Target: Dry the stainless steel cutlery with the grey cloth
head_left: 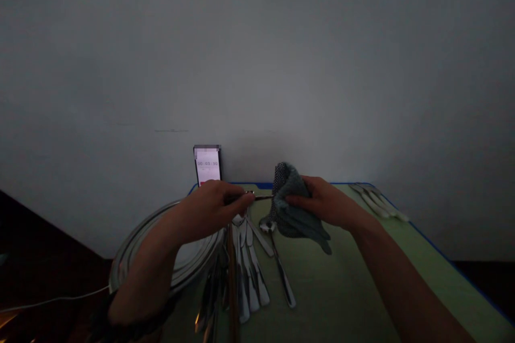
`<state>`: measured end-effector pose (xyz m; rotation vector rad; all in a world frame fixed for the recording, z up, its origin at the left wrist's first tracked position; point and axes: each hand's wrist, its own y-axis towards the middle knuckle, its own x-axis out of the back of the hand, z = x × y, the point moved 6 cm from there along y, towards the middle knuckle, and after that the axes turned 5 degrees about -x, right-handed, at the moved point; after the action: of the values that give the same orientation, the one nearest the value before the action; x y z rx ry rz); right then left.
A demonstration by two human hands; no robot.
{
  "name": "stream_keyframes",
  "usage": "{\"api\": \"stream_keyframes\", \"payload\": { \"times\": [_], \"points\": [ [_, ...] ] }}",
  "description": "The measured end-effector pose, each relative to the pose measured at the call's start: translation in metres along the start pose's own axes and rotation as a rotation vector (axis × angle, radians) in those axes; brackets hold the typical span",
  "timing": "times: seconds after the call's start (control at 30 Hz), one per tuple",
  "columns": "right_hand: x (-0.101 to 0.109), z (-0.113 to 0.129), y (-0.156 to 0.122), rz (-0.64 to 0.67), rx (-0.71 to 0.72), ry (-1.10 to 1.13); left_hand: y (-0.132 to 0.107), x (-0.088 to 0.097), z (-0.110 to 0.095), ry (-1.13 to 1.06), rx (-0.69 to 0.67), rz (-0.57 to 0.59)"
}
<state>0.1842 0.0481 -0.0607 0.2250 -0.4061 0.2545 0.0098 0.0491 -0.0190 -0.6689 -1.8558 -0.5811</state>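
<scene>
My left hand (207, 209) pinches one end of a thin metal piece of cutlery (263, 197), held level above the table. Its kind cannot be made out, since fingers and cloth cover both ends. My right hand (324, 201) grips a grey cloth (300, 220) with a speckled underside, folded around the cutlery's other end. Below the hands lies a row of metal spoons (252, 278), handles toward me. A single spoon (285, 278) rests slightly apart, to their right, under the cloth's left edge.
Round metal pans or bowls (120, 262) sit nested at left, partly behind my left forearm. Wooden chopsticks (232, 289) and dark, shiny cutlery (209, 295) lie beside them. Several light-handled forks (376, 201) lie at the table's right edge. A phone (208, 165) leans against the wall.
</scene>
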Motion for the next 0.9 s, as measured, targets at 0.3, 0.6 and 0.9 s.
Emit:
{"api": "stream_keyframes", "payload": {
  "times": [0.3,0.6,0.9],
  "points": [
    [0.007,0.010,0.000,-0.142,0.054,0.113,0.000,0.005,0.008,-0.098,0.028,-0.063],
    [-0.004,0.015,-0.007,0.090,0.071,-0.058,-0.002,0.001,0.005,-0.007,-0.001,-0.067],
    [-0.004,0.024,-0.007,0.024,0.113,-0.264,-0.002,0.001,0.004,-0.052,-0.007,-0.025]
  ]
}}
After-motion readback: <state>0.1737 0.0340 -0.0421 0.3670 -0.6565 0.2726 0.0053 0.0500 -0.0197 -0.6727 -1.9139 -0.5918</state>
